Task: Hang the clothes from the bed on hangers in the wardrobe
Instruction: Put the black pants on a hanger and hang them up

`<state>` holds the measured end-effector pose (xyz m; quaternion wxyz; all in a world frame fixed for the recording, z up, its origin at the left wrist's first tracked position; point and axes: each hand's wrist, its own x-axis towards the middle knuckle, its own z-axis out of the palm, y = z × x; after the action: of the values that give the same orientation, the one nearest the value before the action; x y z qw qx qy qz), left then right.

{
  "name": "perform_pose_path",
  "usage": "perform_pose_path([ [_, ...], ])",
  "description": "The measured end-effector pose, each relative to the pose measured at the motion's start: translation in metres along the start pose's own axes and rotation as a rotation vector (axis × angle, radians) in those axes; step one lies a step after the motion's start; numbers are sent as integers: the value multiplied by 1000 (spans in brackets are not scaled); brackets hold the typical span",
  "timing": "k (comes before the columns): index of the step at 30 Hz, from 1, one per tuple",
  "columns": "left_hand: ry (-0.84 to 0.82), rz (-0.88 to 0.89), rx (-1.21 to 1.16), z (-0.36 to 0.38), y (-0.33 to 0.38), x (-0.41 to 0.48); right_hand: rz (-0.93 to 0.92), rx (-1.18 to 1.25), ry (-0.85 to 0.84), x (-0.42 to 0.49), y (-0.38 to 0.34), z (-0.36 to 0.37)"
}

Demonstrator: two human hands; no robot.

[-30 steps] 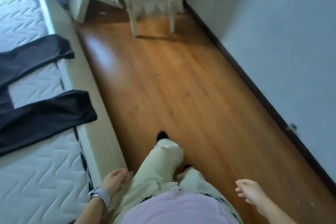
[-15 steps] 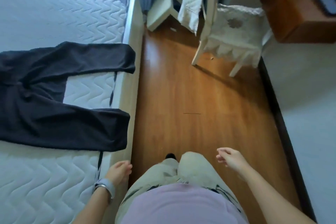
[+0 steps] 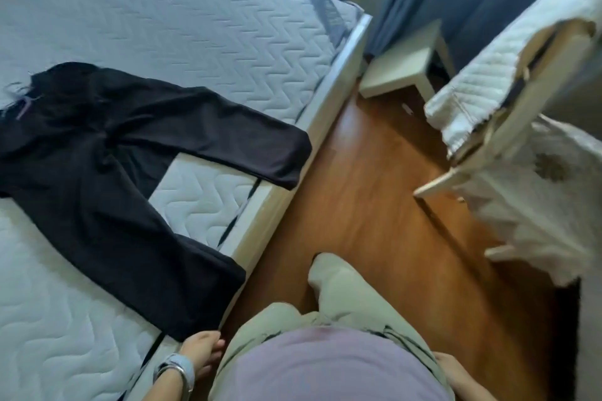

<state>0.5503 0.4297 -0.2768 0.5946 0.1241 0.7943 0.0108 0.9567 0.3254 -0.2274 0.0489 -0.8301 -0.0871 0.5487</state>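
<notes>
Black trousers (image 3: pixel 97 172) are laid flat on the bed (image 3: pixel 195 26), legs pointed at its near edge, the nearer hem just beside the left hand (image 3: pixel 202 355) (fingers (image 3: pixel 216 343) loose, nothing held). The right hand (image 3: pixel 452 371) is seen farther off, half hidden, so its grip cannot be told.

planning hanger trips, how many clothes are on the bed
1: black trousers lying flat on the mattress, legs reaching its floor-side edge. More could lie beyond the picture's left edge.
</notes>
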Motion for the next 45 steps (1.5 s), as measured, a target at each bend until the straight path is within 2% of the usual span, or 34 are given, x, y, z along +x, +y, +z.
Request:
perform_pose_path([
  [5,-25,161,-171,29,80,-49,-167,-134,83,42,-147,-43],
  [7,12,176,-225,29,95,-53,-268,-185,55,47,-209,-42],
  [11,65,22,-343,12,101,-41,-430,-249,-26,50,-313,-15],
  [15,66,-119,-478,-17,98,-35,-436,-367,-55,49,-370,29],
  [18,113,-156,-533,-42,122,-25,-401,-542,-152,41,-406,65],
  [20,135,-108,-556,-61,148,-14,-401,-616,-216,33,-440,89],
  [24,201,59,-603,-111,220,10,-466,-674,-242,21,-533,139],
  [28,310,202,-616,-175,300,53,-588,-802,-304,18,-632,215],
  [33,524,309,-497,-258,388,140,-818,-935,-378,32,-755,358],
  [36,609,380,-384,-299,429,211,-1056,-989,-354,38,-813,453],
  [40,791,441,-60,-346,469,301,-1356,-999,-296,27,-866,557],
  [42,848,419,108,-367,485,337,-1455,-978,-310,27,-882,599],
  [45,830,328,259,-384,495,386,-1631,-947,-312,33,-905,660],
])
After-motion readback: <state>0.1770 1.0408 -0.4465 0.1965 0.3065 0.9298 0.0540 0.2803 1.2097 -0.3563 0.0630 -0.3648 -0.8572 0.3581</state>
